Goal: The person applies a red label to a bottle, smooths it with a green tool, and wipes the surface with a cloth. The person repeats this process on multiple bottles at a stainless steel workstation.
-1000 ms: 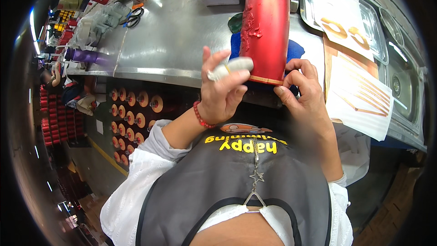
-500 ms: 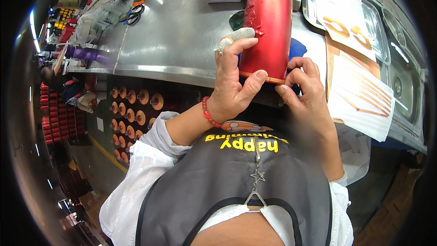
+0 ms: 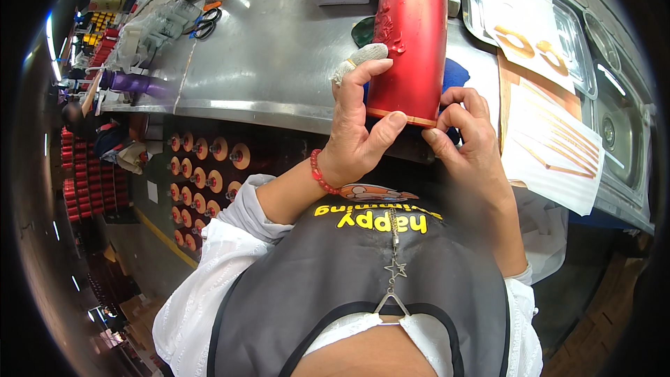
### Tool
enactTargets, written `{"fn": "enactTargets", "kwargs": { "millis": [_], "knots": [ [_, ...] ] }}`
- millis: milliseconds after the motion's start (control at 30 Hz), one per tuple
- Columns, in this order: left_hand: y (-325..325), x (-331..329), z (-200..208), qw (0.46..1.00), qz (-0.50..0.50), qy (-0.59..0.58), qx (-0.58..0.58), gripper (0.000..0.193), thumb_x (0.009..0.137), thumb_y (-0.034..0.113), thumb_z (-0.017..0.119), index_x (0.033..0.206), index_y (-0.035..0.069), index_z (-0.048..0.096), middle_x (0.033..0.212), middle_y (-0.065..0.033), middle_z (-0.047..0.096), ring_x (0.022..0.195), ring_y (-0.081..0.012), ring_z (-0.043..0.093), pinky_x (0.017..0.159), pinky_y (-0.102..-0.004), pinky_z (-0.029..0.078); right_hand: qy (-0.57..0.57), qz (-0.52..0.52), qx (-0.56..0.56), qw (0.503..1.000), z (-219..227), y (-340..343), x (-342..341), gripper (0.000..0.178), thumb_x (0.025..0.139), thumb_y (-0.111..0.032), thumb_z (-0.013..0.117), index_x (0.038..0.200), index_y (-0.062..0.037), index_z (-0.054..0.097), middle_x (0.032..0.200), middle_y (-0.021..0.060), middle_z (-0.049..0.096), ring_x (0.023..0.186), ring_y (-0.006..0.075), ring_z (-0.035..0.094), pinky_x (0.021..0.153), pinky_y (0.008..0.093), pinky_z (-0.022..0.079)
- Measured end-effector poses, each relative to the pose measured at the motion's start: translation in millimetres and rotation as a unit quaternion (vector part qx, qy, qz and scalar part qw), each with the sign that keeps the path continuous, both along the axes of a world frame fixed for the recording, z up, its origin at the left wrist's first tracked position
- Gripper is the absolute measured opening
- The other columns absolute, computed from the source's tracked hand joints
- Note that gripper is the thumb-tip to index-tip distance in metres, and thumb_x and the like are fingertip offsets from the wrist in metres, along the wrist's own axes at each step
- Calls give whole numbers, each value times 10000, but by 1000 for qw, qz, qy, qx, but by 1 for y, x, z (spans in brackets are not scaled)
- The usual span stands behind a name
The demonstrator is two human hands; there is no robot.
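A red cylindrical bottle (image 3: 412,42) with a raised relief on its left side lies with its base toward me and its neck away. Round the base edge runs a thin gold strip (image 3: 391,116). My left hand (image 3: 359,122) is closed on the bottle's left side, its thumb pressed on the strip and a whitish cover on one finger. At the base's right corner, my right hand (image 3: 467,132) has its thumb against the edge and its other fingers curled at the bottle's side. Blue material (image 3: 456,73) shows beneath the bottle.
Gold strips (image 3: 558,146) lie on white backing paper at the right, beside a sheet of gold ring-shaped pieces (image 3: 516,42) and metal trays (image 3: 614,119). Scissors (image 3: 206,22) rest on the steel table (image 3: 258,42) at far left. Several red bottles (image 3: 199,178) stand below the table's edge.
My left thumb has shifted slightly toward the left and down along the gold strip. The bottle and my right hand have barely moved.
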State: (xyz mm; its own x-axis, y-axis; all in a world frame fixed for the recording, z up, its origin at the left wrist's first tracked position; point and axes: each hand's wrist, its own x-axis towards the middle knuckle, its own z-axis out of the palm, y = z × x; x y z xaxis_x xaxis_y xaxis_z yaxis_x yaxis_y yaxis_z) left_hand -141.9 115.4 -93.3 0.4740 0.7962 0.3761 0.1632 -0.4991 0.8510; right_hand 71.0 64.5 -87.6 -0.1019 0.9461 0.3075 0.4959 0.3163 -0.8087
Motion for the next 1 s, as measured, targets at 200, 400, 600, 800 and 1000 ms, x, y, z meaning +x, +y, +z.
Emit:
{"fn": "enactTargets", "kwargs": {
  "millis": [200,400,600,800,1000],
  "knots": [
    [-1,5,-2,999,18,19,17,599,982,80,583,1485,3,268,1428,-138,386,1298,-190,461,1103,-352,395,0,1,-4,1000,1,0,1,195,825,-87,768,834,-32,582,1119,144,552,1090,344,512,940,422,435],
    [2,6,-3,999,8,-39,26,559,1004,146,584,1468,-1,310,1444,-133,374,1355,-213,397,1153,-390,330,-1,2,-7,1000,1,1,1,194,824,-90,770,836,-32,585,1115,145,551,1094,344,511,943,422,434],
    [6,-23,-3,939,62,105,323,355,1017,180,574,1344,51,529,1324,-148,605,1349,-307,455,1215,-514,224,0,0,0,1000,0,1,0,195,821,-92,772,834,-33,588,1113,146,550,1102,345,512,952,425,431],
    [7,-12,7,866,23,158,474,316,831,131,773,1131,221,741,1127,-16,716,1211,-195,585,1262,-525,111,5,3,-7,1000,0,1,-1,187,819,-72,761,830,-30,579,1115,150,550,1102,348,514,955,420,430],
    [12,-9,7,889,-3,139,436,297,912,125,651,1190,187,735,1116,20,748,1239,-199,618,1258,-509,117,-11,-2,-20,1000,2,-2,-1,194,808,-54,750,813,-35,556,1116,148,552,1096,348,510,957,425,426]
  ]
}}
